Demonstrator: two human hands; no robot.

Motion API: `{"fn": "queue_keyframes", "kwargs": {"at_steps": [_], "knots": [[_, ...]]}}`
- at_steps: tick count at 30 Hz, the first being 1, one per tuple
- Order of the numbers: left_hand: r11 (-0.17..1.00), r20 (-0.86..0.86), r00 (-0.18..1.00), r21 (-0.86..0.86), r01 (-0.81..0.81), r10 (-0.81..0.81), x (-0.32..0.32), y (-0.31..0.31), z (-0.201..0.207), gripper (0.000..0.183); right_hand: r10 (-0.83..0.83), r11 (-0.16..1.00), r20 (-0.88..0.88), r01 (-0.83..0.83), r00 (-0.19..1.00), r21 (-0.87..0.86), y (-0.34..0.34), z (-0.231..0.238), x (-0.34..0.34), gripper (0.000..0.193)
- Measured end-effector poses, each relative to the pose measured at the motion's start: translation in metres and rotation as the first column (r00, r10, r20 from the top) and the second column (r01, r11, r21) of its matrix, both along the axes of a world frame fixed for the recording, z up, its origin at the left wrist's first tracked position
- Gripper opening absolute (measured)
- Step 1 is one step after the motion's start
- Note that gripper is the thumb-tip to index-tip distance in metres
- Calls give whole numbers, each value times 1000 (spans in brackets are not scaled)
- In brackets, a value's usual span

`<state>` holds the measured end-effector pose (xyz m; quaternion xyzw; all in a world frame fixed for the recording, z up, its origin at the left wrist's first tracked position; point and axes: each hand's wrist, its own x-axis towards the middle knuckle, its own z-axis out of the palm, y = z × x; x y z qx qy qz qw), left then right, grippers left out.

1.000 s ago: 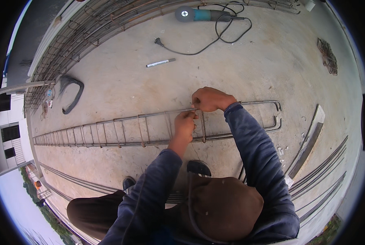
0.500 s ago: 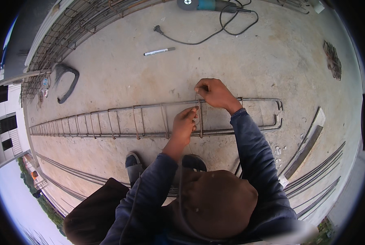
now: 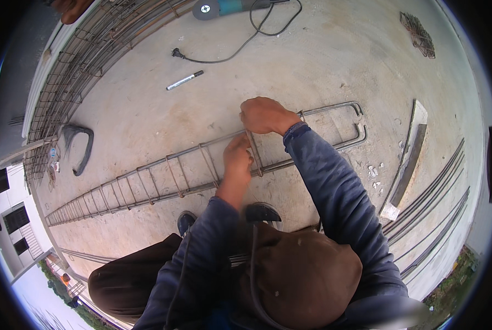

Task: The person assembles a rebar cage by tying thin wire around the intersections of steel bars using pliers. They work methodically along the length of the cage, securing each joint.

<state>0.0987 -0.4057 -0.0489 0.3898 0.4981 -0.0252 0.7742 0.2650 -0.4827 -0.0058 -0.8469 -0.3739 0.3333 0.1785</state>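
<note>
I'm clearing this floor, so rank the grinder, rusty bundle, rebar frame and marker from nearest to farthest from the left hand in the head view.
1. Rebar frame: right at the left hand.
2. Marker: ahead, slightly left.
3. Grinder: farther ahead, at the top edge.
4. Rusty bundle: far off, upper right.

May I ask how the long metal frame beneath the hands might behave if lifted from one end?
The frame is probably heavy, being long and metal; its crosspieces likely stiffen it, though its slender length may let it sag.
</note>
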Motion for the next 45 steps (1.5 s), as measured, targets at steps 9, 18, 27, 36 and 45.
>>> {"fn": "queue_keyframes", "kwargs": {"at_steps": [9, 18, 27, 36, 45], "knots": [[974, -107, 972, 59, 218, -211, 13, 29, 12, 25, -324, 901, -134, 349, 936, 259, -56, -16, -79, 27], [430, -488, 633, 470, 770, -600, 37, 43, 33, 40, -661, 635, -205, 684, 722, 359, -41, -54, -109, 32], [471, -541, 626, 413, 779, -562, 58, 41, 39, 41, -670, 439, -574, 875, 471, 206, -37, -74, -104, 32], [67, -609, 456, 551, 832, -649, 44, 56, 33, 39, -265, 199, -964, 978, -2, -57, -23, -64, -113, 28], [-721, -820, -33, 483, 497, -572, 91, 53, 89, 23, -124, 137, -971, 966, -204, -221, -20, -51, -116, 22]]}}
